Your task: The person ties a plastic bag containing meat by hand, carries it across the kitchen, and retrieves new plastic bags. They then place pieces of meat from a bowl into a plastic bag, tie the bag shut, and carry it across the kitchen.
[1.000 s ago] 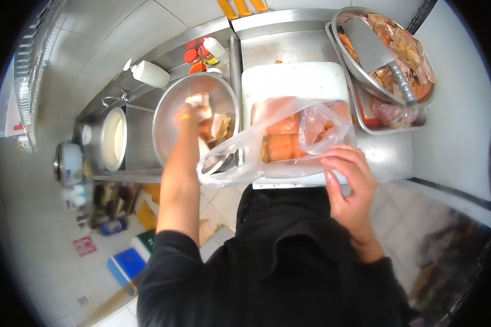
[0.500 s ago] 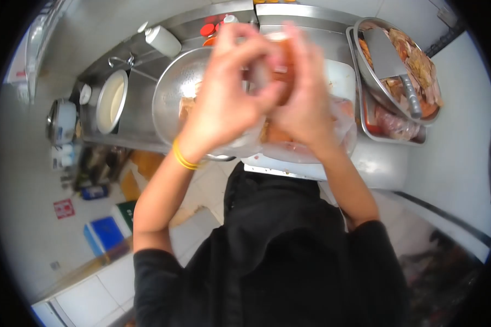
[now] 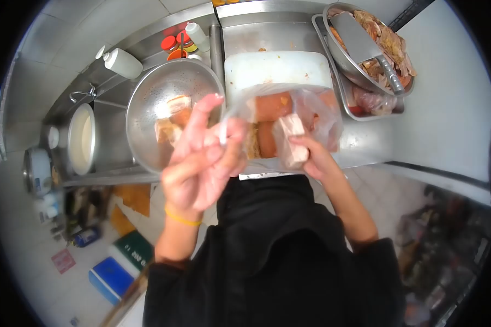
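Observation:
My right hand point(image 3: 319, 159) grips a pale pink block of meat point(image 3: 293, 128), thumb on its face, at the front of a clear plastic bag point(image 3: 330, 122). Several reddish-brown meat blocks point(image 3: 274, 107) lie in the bag. To the left, my left hand point(image 3: 202, 161) is raised palm up with its index finger extended. A small white piece point(image 3: 222, 132) sits between its other fingers; its kind is unclear. Behind that hand stands a steel bowl point(image 3: 147, 87) with several meat pieces point(image 3: 179, 114) inside. Beyond the bag lies a white cutting board point(image 3: 278, 68).
At the back right, a steel basin point(image 3: 333, 49) of meat has a cleaver point(image 3: 360, 41) on top, over a metal tray point(image 3: 360, 115). A white pump bottle point(image 3: 124, 64), red-lidded jars point(image 3: 169, 43) and a pale tub point(image 3: 83, 139) stand left.
My hands, close together around a reddish item before, have parted and lowered. My right hand now has the pale meat block by the bag; my left is nearer the bowl. The view has shifted.

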The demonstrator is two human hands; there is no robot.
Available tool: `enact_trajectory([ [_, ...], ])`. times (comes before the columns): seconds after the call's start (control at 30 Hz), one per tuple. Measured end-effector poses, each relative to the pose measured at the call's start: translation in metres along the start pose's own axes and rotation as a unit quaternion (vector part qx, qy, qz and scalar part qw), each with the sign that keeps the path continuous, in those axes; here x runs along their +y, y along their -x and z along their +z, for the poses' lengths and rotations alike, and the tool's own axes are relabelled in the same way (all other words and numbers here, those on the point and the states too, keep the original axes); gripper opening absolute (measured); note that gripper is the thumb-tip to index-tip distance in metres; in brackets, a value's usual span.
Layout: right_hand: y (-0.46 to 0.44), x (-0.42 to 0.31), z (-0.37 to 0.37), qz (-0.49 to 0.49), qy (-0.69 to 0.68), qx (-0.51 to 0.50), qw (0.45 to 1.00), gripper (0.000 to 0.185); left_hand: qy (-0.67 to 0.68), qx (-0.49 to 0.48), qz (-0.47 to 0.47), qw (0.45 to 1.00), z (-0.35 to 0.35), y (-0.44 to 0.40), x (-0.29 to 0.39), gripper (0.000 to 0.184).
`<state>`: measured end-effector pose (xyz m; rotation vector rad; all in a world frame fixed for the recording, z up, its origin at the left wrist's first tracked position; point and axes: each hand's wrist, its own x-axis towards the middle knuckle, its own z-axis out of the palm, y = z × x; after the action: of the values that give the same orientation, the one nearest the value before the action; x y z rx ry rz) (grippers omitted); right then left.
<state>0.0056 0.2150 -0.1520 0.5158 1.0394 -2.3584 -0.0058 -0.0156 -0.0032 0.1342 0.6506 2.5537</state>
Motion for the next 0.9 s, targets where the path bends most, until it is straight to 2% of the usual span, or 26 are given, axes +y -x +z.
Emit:
enact_trajectory([
  [0.03, 0.006, 0.001, -0.002, -0.002, 0.006, 0.008, 1.0, 0.06, -0.026, -0.015, 0.008, 1.0, 0.006, 0.001, 0.005, 0.069],
  [0.07, 0.011, 0.001, -0.004, -0.064, 0.161, 0.078, 0.982, 0.063, -0.017, -0.02, 0.005, 1.0, 0.002, 0.003, 0.006, 0.069],
  [0.1, 0.015, 0.001, -0.004, -0.122, 0.309, 0.146, 0.932, 0.066, -0.035, -0.045, -0.025, 0.998, -0.002, 0.004, 0.008, 0.075],
  [0.13, 0.022, -0.009, 0.008, -0.137, 0.382, 0.156, 0.901, 0.075, -0.054, -0.069, -0.057, 0.995, -0.007, 0.006, 0.011, 0.081],
  [0.17, 0.022, -0.008, 0.012, -0.135, 0.382, 0.167, 0.899, 0.075, -0.046, -0.073, -0.065, 0.994, -0.012, 0.008, 0.014, 0.081],
  [0.2, 0.019, -0.007, 0.017, -0.169, 0.528, 0.201, 0.807, 0.076, -0.054, -0.065, -0.054, 0.995, -0.017, 0.01, 0.018, 0.082],
  [0.23, 0.018, -0.004, 0.023, -0.196, 0.659, 0.227, 0.69, 0.077, -0.063, -0.059, -0.041, 0.995, -0.023, 0.012, 0.022, 0.083],
  [0.27, 0.016, -0.001, 0.039, -0.175, 0.683, 0.239, 0.668, 0.083, -0.058, -0.063, -0.046, 0.995, -0.029, 0.014, 0.025, 0.083],
  [0.37, -0.004, 0.027, 0.055, -0.211, 0.693, 0.258, 0.64, 0.092, -0.055, -0.067, -0.067, 0.994, -0.05, 0.024, 0.031, 0.082],
  [0.4, -0.002, 0.028, 0.062, -0.214, 0.668, 0.252, 0.667, 0.098, -0.057, -0.064, -0.068, 0.994, -0.058, 0.027, 0.033, 0.082],
  [0.43, 0.001, 0.03, 0.06, -0.211, 0.671, 0.255, 0.663, 0.098, -0.06, -0.059, -0.067, 0.994, -0.067, 0.03, 0.036, 0.082],
  [0.5, 0.012, 0.033, 0.047, -0.23, 0.653, 0.184, 0.698, 0.094, -0.048, -0.051, -0.072, 0.995, -0.084, 0.037, 0.039, 0.082],
  [0.53, 0.013, 0.035, 0.045, -0.227, 0.658, 0.183, 0.694, 0.094, -0.043, -0.045, -0.073, 0.995, -0.092, 0.039, 0.04, 0.081],
  [0.6, 0.014, 0.042, 0.043, -0.223, 0.739, 0.162, 0.614, 0.088, -0.032, -0.039, -0.076, 0.996, -0.111, 0.045, 0.039, 0.08],
  [0.63, 0.009, 0.044, 0.037, -0.22, 0.744, 0.158, 0.611, 0.088, -0.028, -0.034, -0.081, 0.996, -0.118, 0.048, 0.039, 0.079],
  [0.73, -0.011, 0.048, 0.029, -0.312, 0.719, 0.163, 0.6, 0.077, -0.017, -0.016, -0.075, 0.997, -0.13, 0.05, 0.042, 0.076],
  [0.77, -0.011, 0.046, 0.035, -0.31, 0.72, 0.144, 0.604, 0.077, -0.02, -0.008, -0.074, 0.997, -0.133, 0.052, 0.042, 0.074],
  [0.83, -0.006, 0.037, 0.06, -0.263, 0.768, 0.164, 0.56, 0.068, 0.013, -0.02, -0.072, 0.997, -0.143, 0.057, 0.038, 0.067],
  [0.9, 0.009, 0.012, 0.092, -0.202, 0.814, 0.118, 0.532, 0.051, -0.006, -0.044, -0.08, 0.996, -0.152, 0.062, 0.034, 0.058],
])
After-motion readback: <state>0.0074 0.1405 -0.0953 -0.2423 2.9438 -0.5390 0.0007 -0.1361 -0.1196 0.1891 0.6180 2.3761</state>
